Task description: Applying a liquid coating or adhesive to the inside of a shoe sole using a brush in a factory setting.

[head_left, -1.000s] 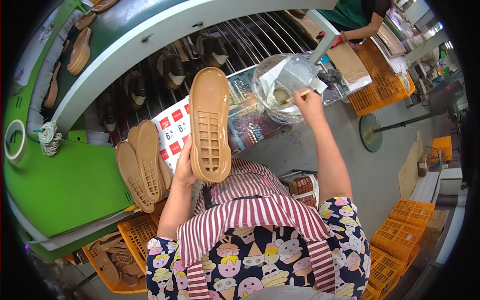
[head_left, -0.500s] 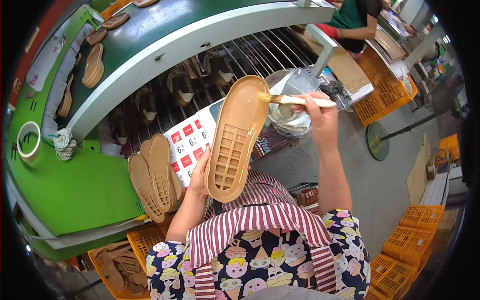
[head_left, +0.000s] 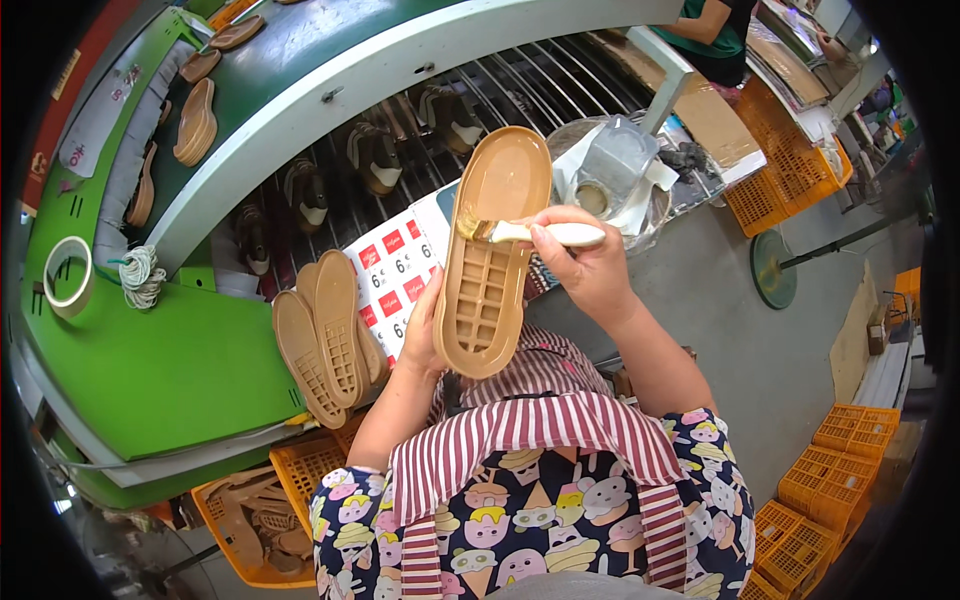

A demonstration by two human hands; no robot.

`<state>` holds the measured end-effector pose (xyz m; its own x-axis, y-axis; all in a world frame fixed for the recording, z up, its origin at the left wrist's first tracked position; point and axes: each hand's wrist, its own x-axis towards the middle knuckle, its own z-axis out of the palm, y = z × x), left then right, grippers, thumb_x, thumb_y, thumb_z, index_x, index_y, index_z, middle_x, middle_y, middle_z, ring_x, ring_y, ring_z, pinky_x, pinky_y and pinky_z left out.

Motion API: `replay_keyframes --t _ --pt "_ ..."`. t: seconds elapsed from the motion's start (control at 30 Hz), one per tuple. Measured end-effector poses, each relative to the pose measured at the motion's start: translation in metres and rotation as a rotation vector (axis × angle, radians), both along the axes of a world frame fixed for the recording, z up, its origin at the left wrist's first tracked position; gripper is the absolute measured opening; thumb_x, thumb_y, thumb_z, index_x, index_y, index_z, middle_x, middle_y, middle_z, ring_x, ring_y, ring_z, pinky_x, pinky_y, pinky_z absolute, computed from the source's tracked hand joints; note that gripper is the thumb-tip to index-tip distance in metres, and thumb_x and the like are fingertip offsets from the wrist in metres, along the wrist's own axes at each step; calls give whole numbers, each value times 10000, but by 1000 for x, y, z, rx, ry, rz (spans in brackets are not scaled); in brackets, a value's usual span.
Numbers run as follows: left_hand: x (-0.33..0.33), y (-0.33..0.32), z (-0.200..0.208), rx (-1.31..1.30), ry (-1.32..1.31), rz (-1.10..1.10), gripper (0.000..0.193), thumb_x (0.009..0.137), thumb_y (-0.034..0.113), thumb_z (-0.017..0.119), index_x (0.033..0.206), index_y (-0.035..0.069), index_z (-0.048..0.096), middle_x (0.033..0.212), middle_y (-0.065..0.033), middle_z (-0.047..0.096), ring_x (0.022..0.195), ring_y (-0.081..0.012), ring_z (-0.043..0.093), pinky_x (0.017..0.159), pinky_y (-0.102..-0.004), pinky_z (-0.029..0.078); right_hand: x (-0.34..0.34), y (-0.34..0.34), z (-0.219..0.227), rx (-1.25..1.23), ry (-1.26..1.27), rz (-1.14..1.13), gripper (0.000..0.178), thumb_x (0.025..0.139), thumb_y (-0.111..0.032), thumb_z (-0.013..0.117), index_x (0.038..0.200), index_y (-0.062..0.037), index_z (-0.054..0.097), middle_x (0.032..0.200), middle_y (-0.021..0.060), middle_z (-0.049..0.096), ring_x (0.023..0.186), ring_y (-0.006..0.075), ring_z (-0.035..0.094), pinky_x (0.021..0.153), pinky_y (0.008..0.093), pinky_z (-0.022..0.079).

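A tan shoe sole [head_left: 508, 180] with a raised rim and a grid of square hollows is held up in front of me, its inner side facing me. My left hand [head_left: 424, 325] grips it along the left edge near the lower end. In my right hand [head_left: 583, 262] is a paintbrush [head_left: 560, 234] with a pale handle. Its bristles touch the inside of the sole's left rim, just above the grid. Behind my right hand stands a clear plastic container [head_left: 615, 160]. More tan soles [head_left: 338, 325] lean together at the green table's edge.
A green-topped conveyor [head_left: 290, 70] carries soles at the upper left. Shoes [head_left: 372, 160] stand on a metal roller rack below it. A tape roll [head_left: 68, 278] is on the green table [head_left: 150, 380]. Orange crates [head_left: 830, 470] stack at right; another person [head_left: 715, 35] works beyond.
The brush has moved left and down, from the sole's right rim to its left inner rim. The sole has shifted slightly up and right in view.
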<state>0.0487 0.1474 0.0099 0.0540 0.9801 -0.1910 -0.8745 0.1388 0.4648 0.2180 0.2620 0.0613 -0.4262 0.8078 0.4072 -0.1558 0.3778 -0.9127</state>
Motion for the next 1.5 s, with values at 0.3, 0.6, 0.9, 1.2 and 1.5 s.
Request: replay_keyframes --t 0.3,0.6,0.9,1.2,1.5 --pt "-8 18 -5 11 24 129 562 1014 429 224 1385 36 378 1301 -207 511 1150 -310 555 983 -437 461 -7 -40 -7 197 -95 109 130 821 -90 681 923 -23 636 881 117 680 769 230 676 689 307 526" --pt "-26 13 -21 31 -217 1 542 1014 395 266 1374 8 389 1299 -228 511 1129 -340 572 967 -461 479 5 -20 13 32 -266 556 135 830 -110 665 924 -15 651 868 101 685 771 173 663 715 284 517" --pt "-26 -2 -13 -129 -49 -102 466 1014 313 330 1322 -21 433 1213 -242 562 942 -334 656 758 -445 586 -4 25 43 91 -470 922 174 881 -138 590 996 -21 648 935 86 685 825 153 651 749 287 531" --pt "-30 -26 -16 -92 -47 -7 458 1005 263 367 1355 -30 404 1266 -215 546 1099 -271 603 918 -374 530 39 83 3 -169 -207 386 198 899 -147 592 995 24 619 985 174 681 918 193 651 793 302 539" --pt "-22 -20 -2 1 -76 -41 475 1006 304 356 1359 -10 404 1259 -203 554 1091 -263 607 917 -368 527 36 66 -10 406 -315 -54 187 818 -37 613 999 10 618 980 139 674 920 244 647 820 333 513"
